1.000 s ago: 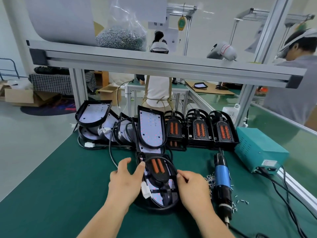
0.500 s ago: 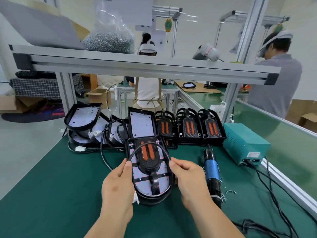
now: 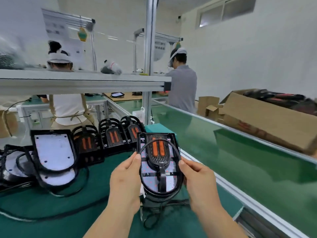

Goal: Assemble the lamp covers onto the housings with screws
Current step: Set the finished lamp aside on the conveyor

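Nearest the viewer, a worker's left hand [image 3: 126, 182] and right hand [image 3: 200, 179] each pinch a side rim of a black, D-shaped plastic lamp unit [image 3: 159, 169], thumbs on top, holding it tilted up above the green-matted table [image 3: 51, 212]. Its ribbed cover [image 3: 158, 159] with two orange strips sits on the white-faced housing [image 3: 149, 182], and a thin black cable [image 3: 171, 145] loops across the top. Whether screws are in cannot be made out. This looks like a check of the cover's seating, or a hand-off. The next move likely calls for keeping the cable clear of the seam and setting the unit down flat.

Behind it, a row of matching orange-striped units [image 3: 112, 136] and open white-faced black housings [image 3: 53, 150] stand on the table. To the right runs a glossy green conveyor [image 3: 240, 160], with a brown cardboard box [image 3: 257, 117] beyond. A worker in a white top [image 3: 66, 107] and another in a grey shirt [image 3: 184, 86] stand farther back.
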